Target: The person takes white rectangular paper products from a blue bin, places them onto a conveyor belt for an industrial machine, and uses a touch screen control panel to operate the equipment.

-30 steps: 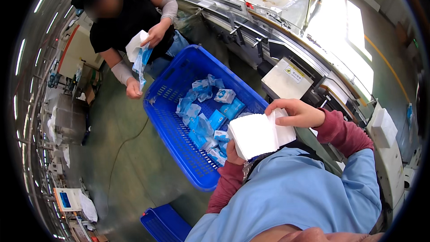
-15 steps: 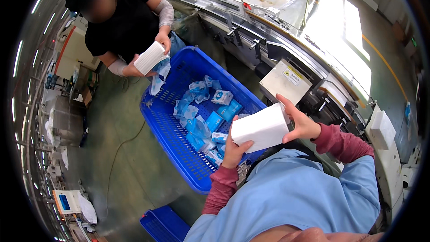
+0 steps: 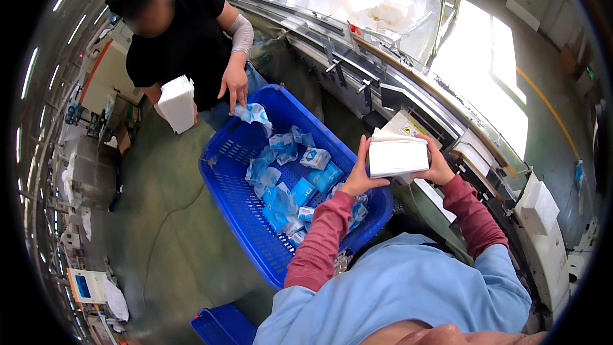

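Observation:
Between my two hands is a thick stack of folded white tissues (image 3: 399,156), without a wrapper. My left hand (image 3: 363,176) grips its left end and my right hand (image 3: 438,165) its right end. The stack is held over the far right side of a big blue plastic basket (image 3: 246,230), close to a beige machine box (image 3: 408,124). Inside the basket lie several blue-and-white tissue packs (image 3: 327,177) and crumpled blue film wrappers (image 3: 279,199). Across from me a co-worker (image 3: 182,32) holds another white tissue stack (image 3: 175,103) and has a blue film wrapper (image 3: 253,115) at the other hand, over the basket's far end.
A metal conveyor line (image 3: 332,51) runs from the far left to the right side. Behind it stands a large clear plastic bag (image 3: 377,0) with white material. A second blue basket (image 3: 223,326) is on the floor at the lower left. A cable (image 3: 153,243) crosses the floor.
My hands have carried the tissue stack right and away from me, turning it level. The co-worker's tissue stack has moved left, while the wrapper has come off it and hangs over the basket.

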Demonstrator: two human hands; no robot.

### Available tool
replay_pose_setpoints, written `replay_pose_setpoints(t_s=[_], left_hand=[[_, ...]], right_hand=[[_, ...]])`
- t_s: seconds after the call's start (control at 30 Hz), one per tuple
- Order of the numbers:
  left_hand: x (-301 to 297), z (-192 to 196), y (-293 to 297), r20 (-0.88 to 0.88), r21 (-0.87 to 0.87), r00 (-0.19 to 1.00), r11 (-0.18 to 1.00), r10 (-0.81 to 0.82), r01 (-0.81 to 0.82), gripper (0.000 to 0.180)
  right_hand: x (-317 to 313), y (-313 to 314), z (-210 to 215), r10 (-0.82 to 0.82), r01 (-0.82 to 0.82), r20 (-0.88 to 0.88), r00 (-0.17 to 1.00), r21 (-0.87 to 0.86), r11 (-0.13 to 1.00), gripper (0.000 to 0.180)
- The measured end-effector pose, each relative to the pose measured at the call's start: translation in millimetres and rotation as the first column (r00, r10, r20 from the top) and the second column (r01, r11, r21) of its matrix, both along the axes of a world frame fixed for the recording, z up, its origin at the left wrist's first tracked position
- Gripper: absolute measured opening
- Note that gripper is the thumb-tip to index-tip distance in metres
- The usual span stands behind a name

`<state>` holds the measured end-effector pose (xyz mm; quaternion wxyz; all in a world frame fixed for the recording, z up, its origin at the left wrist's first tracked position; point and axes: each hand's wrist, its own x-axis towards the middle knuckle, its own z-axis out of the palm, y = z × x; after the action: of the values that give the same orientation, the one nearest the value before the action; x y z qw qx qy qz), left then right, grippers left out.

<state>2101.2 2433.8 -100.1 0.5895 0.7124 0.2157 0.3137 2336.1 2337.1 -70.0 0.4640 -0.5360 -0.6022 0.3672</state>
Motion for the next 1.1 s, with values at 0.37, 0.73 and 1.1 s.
replay_pose_setpoints(t_s=[0.37,0.73,1.1], left_hand=[[1,-7,25,-0.071,0.072,0.997,0.997,0.0,0.005,0.135],[2,11,54,-0.116,-0.087,0.979,0.983,-0.169,0.16,0.09],[58,95,51,0.011,-0.366,0.998,0.928,-0.069,0.068,0.046]], right_hand=[[12,10,-14,0.044,-0.051,-0.118,0.992,-0.052,0.997,0.086],[22,17,-16,-0.046,0.041,-0.113,0.992,-0.05,0.998,0.085],[36,10,72,-0.237,0.063,-0.548,0.802,-0.318,0.946,0.055]])
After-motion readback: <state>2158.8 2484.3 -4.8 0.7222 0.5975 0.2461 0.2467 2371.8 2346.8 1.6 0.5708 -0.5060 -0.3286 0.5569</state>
